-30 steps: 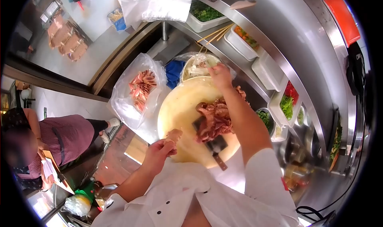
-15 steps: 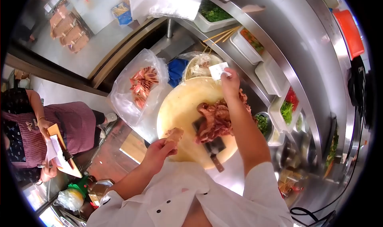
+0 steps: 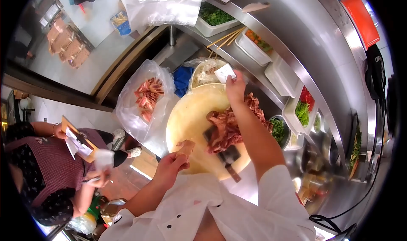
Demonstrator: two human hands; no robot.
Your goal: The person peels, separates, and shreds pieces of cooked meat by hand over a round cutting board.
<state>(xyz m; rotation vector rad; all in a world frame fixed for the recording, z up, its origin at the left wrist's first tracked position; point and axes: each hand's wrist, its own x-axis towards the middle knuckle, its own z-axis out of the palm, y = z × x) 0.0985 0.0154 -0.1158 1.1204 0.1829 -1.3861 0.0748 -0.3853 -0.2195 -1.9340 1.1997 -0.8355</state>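
Note:
My left hand (image 3: 168, 169) is closed around a piece of meat (image 3: 186, 149), over the near left edge of a round chopping block (image 3: 182, 109). Pinched between the fingers of my right hand (image 3: 235, 86) is a small white paper slip (image 3: 224, 73), at the block's far edge. A heap of reddish-brown meat (image 3: 227, 131) covers the block's right side, partly hidden by my right forearm. Beneath and beside it lies a cleaver (image 3: 230, 155), its wooden handle pointing toward me.
A clear plastic bag (image 3: 125, 101) with bony meat pieces stands left of the block. Behind it are a blue cloth (image 3: 182, 81) and a plastic-lined tub (image 3: 196, 78). Vegetable containers (image 3: 292, 112) line the steel shelf. At left, a person holds a clipboard (image 3: 87, 151).
The person at left has come nearer, raising the clipboard, and a blurred white paper now shows by their other hand. My view has shifted slightly; both my hands keep their holds.

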